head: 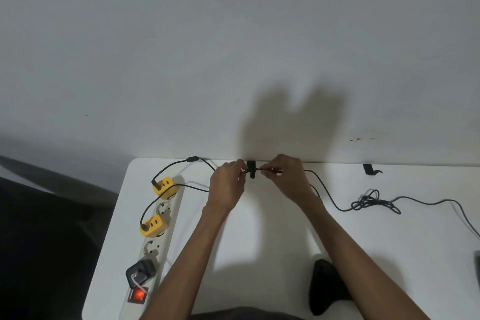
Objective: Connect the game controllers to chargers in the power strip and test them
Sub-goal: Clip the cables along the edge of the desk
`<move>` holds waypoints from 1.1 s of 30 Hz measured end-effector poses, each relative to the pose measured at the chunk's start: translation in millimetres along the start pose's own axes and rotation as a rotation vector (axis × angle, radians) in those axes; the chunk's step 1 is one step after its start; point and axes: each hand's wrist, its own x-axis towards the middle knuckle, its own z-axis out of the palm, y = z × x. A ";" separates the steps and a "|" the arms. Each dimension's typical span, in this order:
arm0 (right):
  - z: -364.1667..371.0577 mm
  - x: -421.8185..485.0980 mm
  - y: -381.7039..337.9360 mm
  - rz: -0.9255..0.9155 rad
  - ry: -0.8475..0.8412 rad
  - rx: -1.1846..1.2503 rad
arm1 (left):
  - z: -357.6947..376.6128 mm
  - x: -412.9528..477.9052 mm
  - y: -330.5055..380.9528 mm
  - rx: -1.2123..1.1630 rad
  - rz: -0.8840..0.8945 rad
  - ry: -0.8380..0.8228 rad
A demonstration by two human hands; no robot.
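Observation:
A white power strip [166, 218] lies along the table's left side with its red switch [138, 295] lit. Two yellow chargers [163, 186] [153, 226] sit in its sockets, each with a black cable plugged in. At the table's far edge my left hand [227, 184] and my right hand [284, 176] pinch a bundled black cable [324, 193] on either side of its black strap [251, 169]. A black game controller [326, 286] lies near the front edge, partly hidden under my right forearm.
A black adapter [141, 273] with a white lead sits in the strip near the switch. A tangled black cable [374, 201] lies at right and runs off the right edge. A small black hook [370, 169] sits at the far edge, by the white wall.

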 end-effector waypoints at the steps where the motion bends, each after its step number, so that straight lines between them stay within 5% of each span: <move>1: 0.8 4.5 0.6 0.001 0.021 0.009 | 0.2 5.6 0.2 -0.002 -0.004 0.004; 24: 60.8 14.6 30.4 0.100 0.038 -0.181 | 41.8 47.4 -26.8 0.087 -0.095 -0.120; 33: 64.9 21.0 17.0 0.319 0.101 0.048 | 45.3 49.0 -29.5 0.005 -0.147 -0.124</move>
